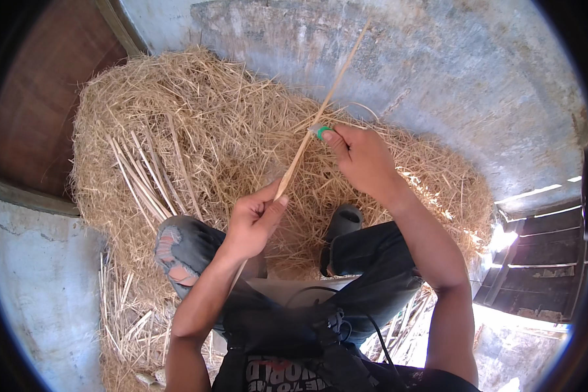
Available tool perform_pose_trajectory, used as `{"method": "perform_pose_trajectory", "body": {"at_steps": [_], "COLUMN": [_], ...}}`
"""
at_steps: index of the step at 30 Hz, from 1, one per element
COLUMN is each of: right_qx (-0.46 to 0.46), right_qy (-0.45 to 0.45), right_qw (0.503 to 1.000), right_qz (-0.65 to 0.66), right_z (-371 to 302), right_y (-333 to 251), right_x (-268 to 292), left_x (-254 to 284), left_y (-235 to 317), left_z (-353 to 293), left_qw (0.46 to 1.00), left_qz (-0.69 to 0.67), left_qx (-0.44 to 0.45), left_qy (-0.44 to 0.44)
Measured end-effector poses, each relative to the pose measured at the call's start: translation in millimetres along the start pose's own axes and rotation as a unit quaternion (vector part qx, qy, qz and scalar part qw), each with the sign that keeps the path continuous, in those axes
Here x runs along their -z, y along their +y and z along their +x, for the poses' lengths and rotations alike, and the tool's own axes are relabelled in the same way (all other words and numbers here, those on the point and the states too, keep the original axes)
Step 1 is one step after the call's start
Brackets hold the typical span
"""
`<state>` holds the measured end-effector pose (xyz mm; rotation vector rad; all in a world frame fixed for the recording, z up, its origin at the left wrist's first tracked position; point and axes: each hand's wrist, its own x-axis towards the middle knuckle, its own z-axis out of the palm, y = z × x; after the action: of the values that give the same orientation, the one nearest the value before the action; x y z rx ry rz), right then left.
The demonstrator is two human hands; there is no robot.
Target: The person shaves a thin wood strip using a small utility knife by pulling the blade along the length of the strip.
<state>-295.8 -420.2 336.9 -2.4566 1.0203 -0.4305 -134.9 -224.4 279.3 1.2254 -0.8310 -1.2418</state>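
My left hand (255, 222) is closed round a long pale strip (298, 160) that looks like split bamboo. The strip slants up and to the right, its far end thinning out in front of the wall. My right hand (366, 160) is closed on a small knife-like tool (321, 132) with a green band. Its short greyish tip meets the strip about midway along. Most of the tool is hidden in my fist. Behind my left wrist, the strip's lower end runs down along the forearm.
A big heap of straw-like shavings (196, 104) spreads before my knees. Several pale sticks (140, 173) lean on it beside my left knee. The grey wall (405, 59) rises behind. Dark wooden boards (542, 261) stand at right, and a dark shoe (343, 225) is between.
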Motion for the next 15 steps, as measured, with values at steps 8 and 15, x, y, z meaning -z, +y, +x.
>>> {"method": "perform_pose_trajectory", "body": {"at_steps": [8,15], "right_qx": [-0.054,0.010], "right_qy": [0.076,-0.017], "right_qw": [0.995,1.000], "right_qz": [0.033,0.014], "right_z": [17.3,-5.9], "right_y": [22.1,-6.4], "right_x": [24.0,-4.7], "left_x": [-7.3,-0.9], "left_y": [-10.1,-2.4], "left_z": [2.7,0.4], "left_qw": [0.999,1.000], "left_qz": [0.042,0.007], "left_qx": [-0.020,0.003], "left_qy": [-0.015,0.014]}}
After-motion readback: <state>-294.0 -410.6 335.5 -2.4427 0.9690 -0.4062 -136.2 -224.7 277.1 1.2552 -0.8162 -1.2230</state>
